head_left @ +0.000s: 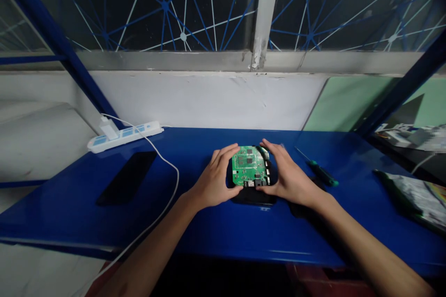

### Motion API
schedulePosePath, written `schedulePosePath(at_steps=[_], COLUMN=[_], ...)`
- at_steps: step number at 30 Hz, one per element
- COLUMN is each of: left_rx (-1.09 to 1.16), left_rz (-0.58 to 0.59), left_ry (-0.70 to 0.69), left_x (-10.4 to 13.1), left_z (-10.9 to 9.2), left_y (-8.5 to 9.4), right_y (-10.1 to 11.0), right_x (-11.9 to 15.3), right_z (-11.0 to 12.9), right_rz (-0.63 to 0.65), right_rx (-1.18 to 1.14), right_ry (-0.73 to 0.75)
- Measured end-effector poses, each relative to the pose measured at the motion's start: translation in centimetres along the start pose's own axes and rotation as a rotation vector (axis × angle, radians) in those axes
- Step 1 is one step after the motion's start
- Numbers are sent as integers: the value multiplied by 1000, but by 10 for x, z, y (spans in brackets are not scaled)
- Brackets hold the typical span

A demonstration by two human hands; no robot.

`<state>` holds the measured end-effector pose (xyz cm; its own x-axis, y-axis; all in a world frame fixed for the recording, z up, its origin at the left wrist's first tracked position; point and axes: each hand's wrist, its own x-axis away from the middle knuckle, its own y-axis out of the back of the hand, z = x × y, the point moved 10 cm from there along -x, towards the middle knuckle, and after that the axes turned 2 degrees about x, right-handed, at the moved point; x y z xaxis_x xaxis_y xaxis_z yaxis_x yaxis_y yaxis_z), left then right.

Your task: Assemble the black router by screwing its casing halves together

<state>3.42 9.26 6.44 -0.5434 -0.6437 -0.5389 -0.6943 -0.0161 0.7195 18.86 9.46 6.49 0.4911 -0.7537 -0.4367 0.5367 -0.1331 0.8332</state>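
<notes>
Between my two hands is a green circuit board (245, 164) with dark chips and metal ports along its near and right edges. My left hand (215, 181) grips its left side, thumb at the near edge and fingers at the far corner. On the opposite side my right hand (287, 174) holds it the same way. A black plastic case (254, 196) shows below the board; whether the board touches it I cannot tell. To the right of my right hand lies a screwdriver (322, 172) with a green and black handle.
A white power strip (127, 137) with a plugged-in charger (109, 128) sits at the back left. Its white cable (176, 174) crosses the blue table (209, 232). A flat black object (127, 178) lies left, a plastic packet (414, 197) right. Blue posts flank the table.
</notes>
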Motion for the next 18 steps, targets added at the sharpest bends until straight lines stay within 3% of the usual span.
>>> schedulePosePath(at_steps=[9,14,18], left_rx=[-288,-300,-213], left_rz=[154,157,124], left_ry=[-67,-132,-114], left_x=[-22,-37,-44], left_z=[-13,-29,-26], left_y=[-15,-25,-22], right_y=[2,6,10], right_x=[1,1,1], right_z=[3,8,5], right_rz=[-76,-96,-73], right_rx=[40,59,-8], right_ry=[27,63,47])
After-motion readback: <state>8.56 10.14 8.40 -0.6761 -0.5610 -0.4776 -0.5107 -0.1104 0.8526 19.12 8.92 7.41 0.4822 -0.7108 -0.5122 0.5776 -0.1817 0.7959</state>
